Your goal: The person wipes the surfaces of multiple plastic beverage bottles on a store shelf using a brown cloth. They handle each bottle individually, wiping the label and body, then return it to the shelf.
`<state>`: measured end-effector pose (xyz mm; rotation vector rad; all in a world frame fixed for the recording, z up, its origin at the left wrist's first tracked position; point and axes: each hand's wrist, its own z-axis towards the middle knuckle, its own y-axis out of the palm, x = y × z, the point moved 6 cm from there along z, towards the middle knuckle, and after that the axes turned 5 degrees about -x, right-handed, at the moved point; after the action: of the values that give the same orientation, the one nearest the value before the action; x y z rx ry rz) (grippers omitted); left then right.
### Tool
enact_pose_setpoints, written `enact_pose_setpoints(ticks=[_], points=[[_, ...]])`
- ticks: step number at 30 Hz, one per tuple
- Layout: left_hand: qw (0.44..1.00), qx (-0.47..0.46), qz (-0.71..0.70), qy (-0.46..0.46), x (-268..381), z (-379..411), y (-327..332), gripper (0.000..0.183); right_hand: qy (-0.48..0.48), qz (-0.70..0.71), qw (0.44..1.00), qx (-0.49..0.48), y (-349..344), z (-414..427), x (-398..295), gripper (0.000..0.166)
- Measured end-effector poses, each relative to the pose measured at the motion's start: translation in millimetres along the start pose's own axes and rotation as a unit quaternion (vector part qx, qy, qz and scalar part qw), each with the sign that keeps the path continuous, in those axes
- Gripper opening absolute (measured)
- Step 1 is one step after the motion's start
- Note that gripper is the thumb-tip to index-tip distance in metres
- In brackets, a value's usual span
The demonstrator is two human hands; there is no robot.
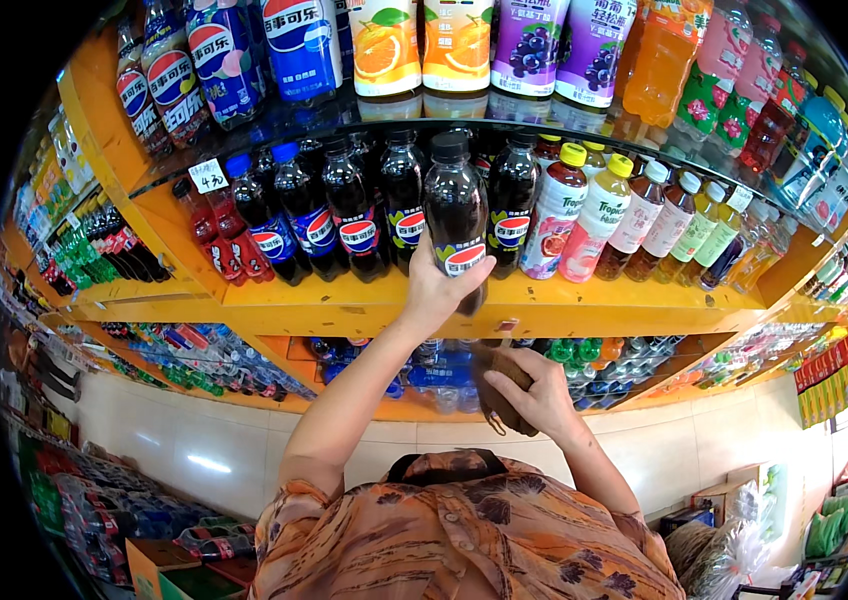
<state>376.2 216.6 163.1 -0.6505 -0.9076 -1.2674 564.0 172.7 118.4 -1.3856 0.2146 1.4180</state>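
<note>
My left hand (pixel 443 289) is closed around the lower part of a dark Pepsi bottle (pixel 457 199) with a black cap, held upright at the front of the yellow shelf (pixel 364 300). More Pepsi bottles stand behind it and to both sides, among them one (pixel 512 206) just to the right. Lower down and to the right, my right hand (pixel 533 386) grips a brown cloth (pixel 508 397), partly blurred, with a cord loop hanging from it. Its exact kind is hard to tell. Tropicana bottles (pixel 559 214) stand in the same row further right.
A glass shelf (pixel 424 126) above carries large juice and cola bottles. Below the yellow shelf, lower compartments hold more bottles. Packs of bottles (pixel 109 510) lie on the left, a cardboard box (pixel 161 562) near them. At the right are a plastic-wrapped bundle (pixel 724 540) and cartons.
</note>
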Motion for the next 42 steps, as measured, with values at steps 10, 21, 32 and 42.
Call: enact_pose_setpoints(ticks=[10,21,32,42], points=[[0.991,0.072,0.08,0.08,-33.8,16.1,-2.1,0.058,-0.045,0.028,0.998,-0.02,1.4,-5.6,1.4,0.036],[0.983,0.085,0.156,0.052,-26.6,18.0,-0.6,0.062,-0.051,0.048,0.996,-0.046,8.0,-4.8,8.4,0.034],[0.873,0.1,0.47,0.078,-5.8,-20.7,2.0,0.073,-0.057,0.074,0.993,-0.066,14.6,-5.1,17.4,0.032],[0.857,0.102,0.498,0.089,-9.7,-23.0,-3.1,0.067,-0.048,0.078,0.992,-0.082,19.3,-2.8,16.1,0.033]])
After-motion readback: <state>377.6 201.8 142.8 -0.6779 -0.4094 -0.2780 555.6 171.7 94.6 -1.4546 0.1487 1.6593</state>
